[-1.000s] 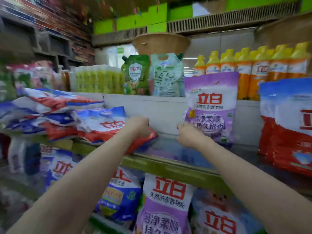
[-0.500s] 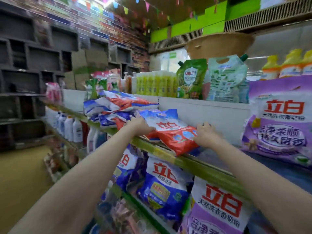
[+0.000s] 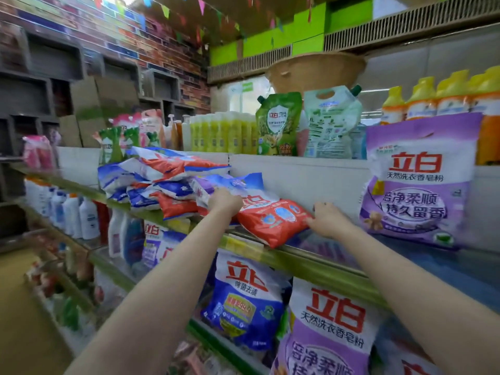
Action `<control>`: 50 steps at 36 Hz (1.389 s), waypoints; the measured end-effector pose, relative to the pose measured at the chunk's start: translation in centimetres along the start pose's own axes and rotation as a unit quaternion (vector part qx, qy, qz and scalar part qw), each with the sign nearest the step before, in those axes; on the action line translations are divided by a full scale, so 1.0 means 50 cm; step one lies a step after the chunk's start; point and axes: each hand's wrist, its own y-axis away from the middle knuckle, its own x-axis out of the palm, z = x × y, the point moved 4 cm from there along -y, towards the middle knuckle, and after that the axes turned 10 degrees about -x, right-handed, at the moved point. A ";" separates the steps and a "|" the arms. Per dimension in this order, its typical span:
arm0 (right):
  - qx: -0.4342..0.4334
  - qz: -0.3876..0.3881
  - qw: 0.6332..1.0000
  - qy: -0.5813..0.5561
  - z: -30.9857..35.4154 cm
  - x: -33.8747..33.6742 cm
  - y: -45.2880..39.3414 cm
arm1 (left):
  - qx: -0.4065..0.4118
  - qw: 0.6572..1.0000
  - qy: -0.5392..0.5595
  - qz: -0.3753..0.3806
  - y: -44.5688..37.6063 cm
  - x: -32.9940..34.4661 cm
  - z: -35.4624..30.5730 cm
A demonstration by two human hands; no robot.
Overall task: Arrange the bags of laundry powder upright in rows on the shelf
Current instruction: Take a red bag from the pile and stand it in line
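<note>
A red, white and blue laundry powder bag lies flat on the glass shelf, its bottom end over the front edge. My left hand grips its upper left side. My right hand holds its lower right corner. To the left, a pile of similar bags lies flat in a heap. At the right a purple laundry powder bag stands upright against the white back panel.
Green pouches and yellow bottles stand on the ledge above. Blue and purple bags fill the shelf below. White bottles stand lower left. The aisle floor lies at left.
The view swung left from the purple bag toward the pile. My right hand left the purple bag and took the red bag's corner; my left hand stays on that bag.
</note>
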 end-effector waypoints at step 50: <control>0.101 -0.332 0.862 -0.369 -0.468 -0.392 0.571 | 0.314 0.763 0.240 0.512 0.556 0.353 -0.377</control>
